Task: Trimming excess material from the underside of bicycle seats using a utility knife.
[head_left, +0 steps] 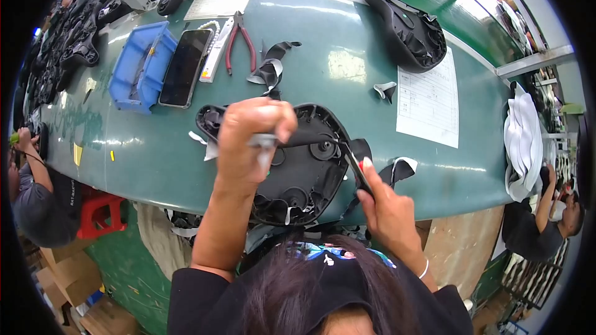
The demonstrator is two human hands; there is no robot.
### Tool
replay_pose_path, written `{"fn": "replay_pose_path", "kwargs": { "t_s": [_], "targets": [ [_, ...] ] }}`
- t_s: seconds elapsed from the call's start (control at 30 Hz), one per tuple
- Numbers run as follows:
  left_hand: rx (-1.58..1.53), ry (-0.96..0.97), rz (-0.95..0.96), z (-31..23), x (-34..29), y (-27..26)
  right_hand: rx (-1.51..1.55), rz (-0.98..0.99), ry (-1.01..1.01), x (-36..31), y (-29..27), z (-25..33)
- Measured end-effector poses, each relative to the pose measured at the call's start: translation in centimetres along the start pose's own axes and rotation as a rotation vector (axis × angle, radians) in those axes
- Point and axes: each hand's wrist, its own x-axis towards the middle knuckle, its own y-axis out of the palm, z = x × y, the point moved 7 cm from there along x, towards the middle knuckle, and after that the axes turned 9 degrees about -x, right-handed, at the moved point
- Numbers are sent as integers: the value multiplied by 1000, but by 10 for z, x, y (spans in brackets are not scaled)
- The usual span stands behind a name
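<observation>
A black moulded shell (304,183) with fabric wrapped over its rim lies hollow side up at the table's near edge. My left hand (248,133) is closed in a fist above its left part, gripping a black fabric strip (310,137) that stretches right across the shell. At the shell's right rim, my right hand (391,208) is wrapped round a slim cutter knife (358,170) with a red spot on it. The knife's upper end meets the strip's right end. A curled fabric offcut (402,170) lies beside my right hand.
A blue bin (141,65), a phone (185,68), red-handled cutters (239,40) and fabric scraps (271,71) lie farther back. Another black shell (406,28) rests by a paper sheet (428,99) at right. Many black shells (74,43) pile up left; co-workers sit at both sides.
</observation>
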Motion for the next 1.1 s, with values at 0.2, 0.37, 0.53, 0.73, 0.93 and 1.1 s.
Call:
{"fn": "replay_pose_path", "kwargs": {
  "t_s": [0.2, 0.37, 0.53, 0.73, 0.93, 1.1],
  "targets": [
    [1828, 425, 394, 13, 19, 36, 24, 23, -36, 37, -10, -17],
    [1500, 398, 211, 21, 38, 11, 241, -173, -134, 35, -5, -16],
    [1401, 560, 446, 27, 31, 35, 2, -112, -97, 40, 1, -8],
    [705, 137, -91, 15, 49, -9, -147, 23, -34, 23, 0, 9],
    [674, 405, -143, -3, 54, -8, -228, 49, 35, 32, -2, 19],
    [-62, 173, 99, 2, 49, -4, -267, 125, -55, 35, -12, 17]
  ]
}}
